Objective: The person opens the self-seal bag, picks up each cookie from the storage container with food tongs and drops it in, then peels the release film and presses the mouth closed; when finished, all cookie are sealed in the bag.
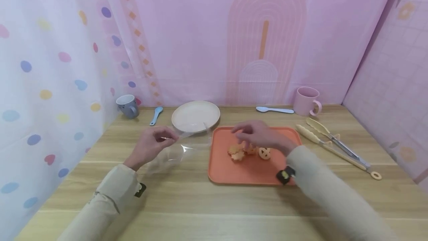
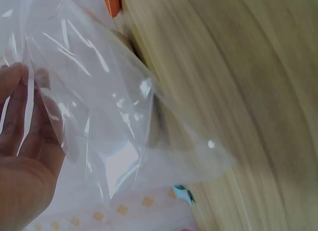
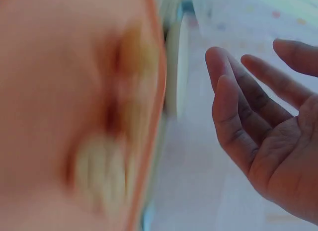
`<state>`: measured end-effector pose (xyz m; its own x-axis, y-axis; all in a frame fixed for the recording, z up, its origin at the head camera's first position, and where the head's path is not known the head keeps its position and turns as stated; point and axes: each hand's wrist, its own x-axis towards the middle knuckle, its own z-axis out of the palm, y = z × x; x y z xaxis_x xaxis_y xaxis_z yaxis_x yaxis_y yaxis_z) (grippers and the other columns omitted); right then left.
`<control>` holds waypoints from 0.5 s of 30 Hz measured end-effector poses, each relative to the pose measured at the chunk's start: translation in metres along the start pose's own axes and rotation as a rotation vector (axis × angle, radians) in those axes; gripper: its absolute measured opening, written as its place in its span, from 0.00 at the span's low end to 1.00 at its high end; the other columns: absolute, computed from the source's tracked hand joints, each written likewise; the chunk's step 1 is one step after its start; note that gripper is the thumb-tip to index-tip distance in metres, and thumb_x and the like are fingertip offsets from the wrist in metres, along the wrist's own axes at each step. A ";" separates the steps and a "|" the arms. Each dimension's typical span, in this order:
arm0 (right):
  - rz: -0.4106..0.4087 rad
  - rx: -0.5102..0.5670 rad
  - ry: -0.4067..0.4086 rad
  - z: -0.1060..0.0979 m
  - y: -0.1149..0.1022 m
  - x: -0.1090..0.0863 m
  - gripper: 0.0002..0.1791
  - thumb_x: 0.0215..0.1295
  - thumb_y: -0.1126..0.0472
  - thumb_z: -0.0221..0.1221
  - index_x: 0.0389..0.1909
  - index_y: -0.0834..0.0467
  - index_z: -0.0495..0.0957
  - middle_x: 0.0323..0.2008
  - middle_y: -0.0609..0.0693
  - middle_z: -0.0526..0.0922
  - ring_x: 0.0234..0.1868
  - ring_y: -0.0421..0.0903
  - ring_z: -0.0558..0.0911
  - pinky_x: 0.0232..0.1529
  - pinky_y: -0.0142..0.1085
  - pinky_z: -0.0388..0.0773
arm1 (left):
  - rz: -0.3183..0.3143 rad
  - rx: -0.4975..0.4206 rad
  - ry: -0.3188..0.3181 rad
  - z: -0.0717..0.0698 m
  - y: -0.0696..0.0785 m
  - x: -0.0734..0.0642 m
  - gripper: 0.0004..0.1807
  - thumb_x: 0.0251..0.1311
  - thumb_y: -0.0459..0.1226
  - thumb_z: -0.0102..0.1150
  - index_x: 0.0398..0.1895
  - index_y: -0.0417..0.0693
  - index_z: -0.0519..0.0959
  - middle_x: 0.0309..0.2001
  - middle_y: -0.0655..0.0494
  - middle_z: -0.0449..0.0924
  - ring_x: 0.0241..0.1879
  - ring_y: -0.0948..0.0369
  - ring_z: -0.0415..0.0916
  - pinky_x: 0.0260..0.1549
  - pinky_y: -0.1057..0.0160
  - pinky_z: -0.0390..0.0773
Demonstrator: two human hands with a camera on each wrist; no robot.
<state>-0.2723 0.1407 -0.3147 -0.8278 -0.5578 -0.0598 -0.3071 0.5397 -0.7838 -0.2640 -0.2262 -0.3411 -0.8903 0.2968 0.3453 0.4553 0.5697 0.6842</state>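
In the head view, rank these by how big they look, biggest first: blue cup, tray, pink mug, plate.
1. Tray
2. Plate
3. Pink mug
4. Blue cup

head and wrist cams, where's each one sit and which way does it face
Head: worn on the head, looks forward and down at the table; left hand, right hand and sleeves show.
Left wrist: on that wrist, looks at clear plastic; left hand shows.
Right wrist: on that wrist, looks at the tray; right hand shows.
Head and right wrist share tray and cookies.
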 end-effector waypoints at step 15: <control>0.119 -0.676 0.375 -0.104 0.114 -0.124 0.24 0.60 0.56 0.68 0.50 0.70 0.79 0.43 0.69 0.85 0.46 0.66 0.83 0.48 0.60 0.79 | 0.024 0.083 -0.234 -0.002 -0.021 0.013 0.03 0.59 0.27 0.66 0.34 0.42 0.84 0.36 0.50 0.87 0.38 0.69 0.83 0.43 0.65 0.84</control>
<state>-0.2537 0.3372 -0.3321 -0.9393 -0.2873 0.1874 -0.3264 0.9165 -0.2311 -0.2852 -0.2358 -0.3502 -0.8580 0.4750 0.1955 0.4836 0.6189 0.6189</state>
